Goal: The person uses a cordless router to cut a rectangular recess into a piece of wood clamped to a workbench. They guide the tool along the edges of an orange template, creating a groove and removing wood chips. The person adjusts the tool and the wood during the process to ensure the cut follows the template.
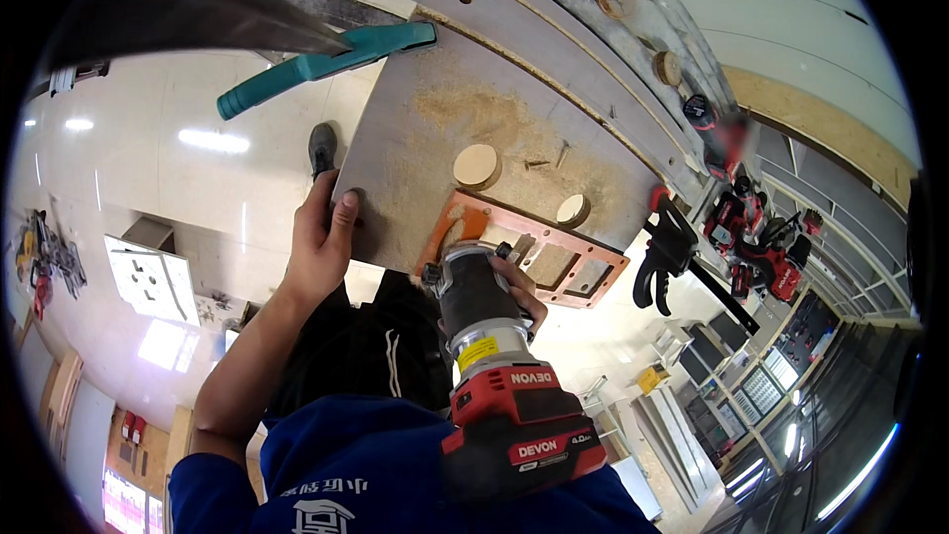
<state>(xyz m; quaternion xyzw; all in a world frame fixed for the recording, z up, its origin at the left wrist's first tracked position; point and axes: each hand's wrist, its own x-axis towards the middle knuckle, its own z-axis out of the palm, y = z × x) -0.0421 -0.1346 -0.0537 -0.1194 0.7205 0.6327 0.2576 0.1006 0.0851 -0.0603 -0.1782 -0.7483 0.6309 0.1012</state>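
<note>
A red-and-black cordless trim router [482,302] stands on a flat copper-orange frame-shaped template [556,287] at the near edge of a grey bench top [390,143]. My right hand [521,295] is closed round the router's far side, its fingers partly hidden by the body. My left hand [321,240] grips the bench top's left edge, thumb on top. A round wooden disc [476,166] and a smaller disc [572,210] sit on or beside the template. Screws [539,164] and sawdust [465,109] lie beyond them.
A black bar clamp [672,247] is at the bench's right edge. A teal tool-like piece [326,64] reaches over the left corner. More wooden discs [615,0] lie on the far rail. Red power tools [761,237] stand at right. A shoe [322,148] shows below.
</note>
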